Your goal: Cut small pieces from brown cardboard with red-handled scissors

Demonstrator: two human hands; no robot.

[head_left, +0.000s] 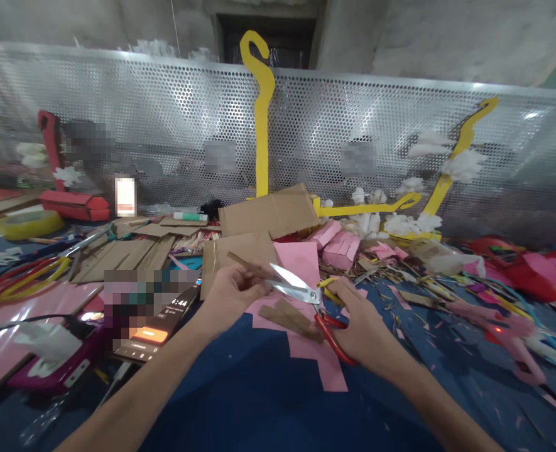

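Observation:
My left hand point(233, 294) pinches a narrow strip of brown cardboard point(250, 264) between closed fingers. With fingers through the handles, my right hand point(357, 320) grips scissors point(313, 296) that have one yellow and one red handle. Their blades are spread and point left, close to the strip; whether they touch it I cannot tell. Beneath the hands lie pink paper point(301, 260) and a cut piece of brown cardboard point(291, 319). Just behind my left hand is a larger cardboard sheet point(215, 257).
A lit phone point(167, 320) and a purple power strip point(56, 358) lie at left, near yellow tape point(27, 224). At right rests a pink glue gun point(504, 336). Yellow hook-shaped cutouts point(261, 138) stand before a perforated metal panel point(174, 113). Scraps litter the blue surface point(230, 389).

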